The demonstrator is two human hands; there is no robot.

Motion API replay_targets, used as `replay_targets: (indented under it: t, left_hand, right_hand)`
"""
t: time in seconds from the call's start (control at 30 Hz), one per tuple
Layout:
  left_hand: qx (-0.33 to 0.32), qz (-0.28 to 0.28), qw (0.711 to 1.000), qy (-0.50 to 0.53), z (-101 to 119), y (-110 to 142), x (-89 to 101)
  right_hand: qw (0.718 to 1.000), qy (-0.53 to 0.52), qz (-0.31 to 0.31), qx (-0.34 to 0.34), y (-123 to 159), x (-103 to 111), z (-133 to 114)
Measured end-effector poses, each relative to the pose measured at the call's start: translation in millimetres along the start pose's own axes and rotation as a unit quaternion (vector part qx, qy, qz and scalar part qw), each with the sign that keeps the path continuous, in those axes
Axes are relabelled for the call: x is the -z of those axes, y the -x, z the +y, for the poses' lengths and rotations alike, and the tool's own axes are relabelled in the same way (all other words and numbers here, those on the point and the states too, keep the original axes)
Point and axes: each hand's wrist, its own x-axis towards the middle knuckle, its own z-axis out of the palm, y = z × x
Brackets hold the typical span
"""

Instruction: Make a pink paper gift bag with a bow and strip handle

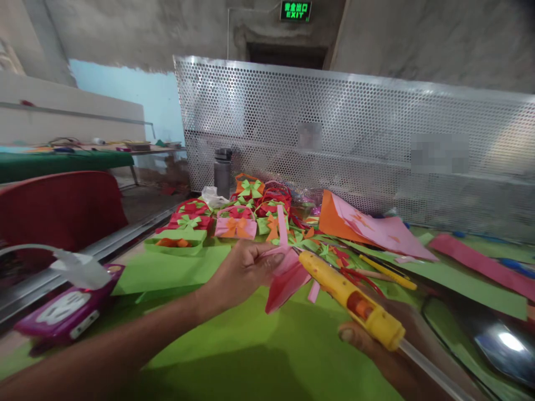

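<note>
My left hand (242,270) is closed around a folded pink and red paper piece (286,275), held just above the green paper-covered table (251,345). My right hand (376,345) grips a yellow glue gun (355,301) at the lower right. The gun's nozzle points up and left and touches the paper piece. A clear glue stick sticks out of the gun's rear toward the bottom right.
Several finished paper baskets (234,220) with bows sit behind the hands. Pink and orange sheets (368,225) lie to the right, with a yellow pencil (388,271). A purple device (67,312) rests at the left, a grey bottle (222,170) and a perforated metal screen (355,139) behind.
</note>
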Motion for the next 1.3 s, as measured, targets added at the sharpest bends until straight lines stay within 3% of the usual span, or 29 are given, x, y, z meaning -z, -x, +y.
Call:
replay_targets:
  t: [0.23,0.57,0.87,1.3]
  left_hand:
    - [0.037,-0.018,0.998,0.046,3,1,0.4]
    - [0.009,-0.014,0.999,0.047,6,1,1.3]
    - [0.026,-0.023,0.998,0.062,3,1,-1.0]
    - [0.041,-0.033,0.998,0.036,-1,2,-1.7]
  right_hand:
    - [0.998,-0.010,-0.018,-0.059,3,-8,-2]
    - [0.999,-0.020,-0.023,-0.041,1,-3,2]
    - [0.999,-0.019,0.024,-0.039,3,-8,-4]
    - [0.998,-0.042,0.036,-0.023,4,-11,-5]
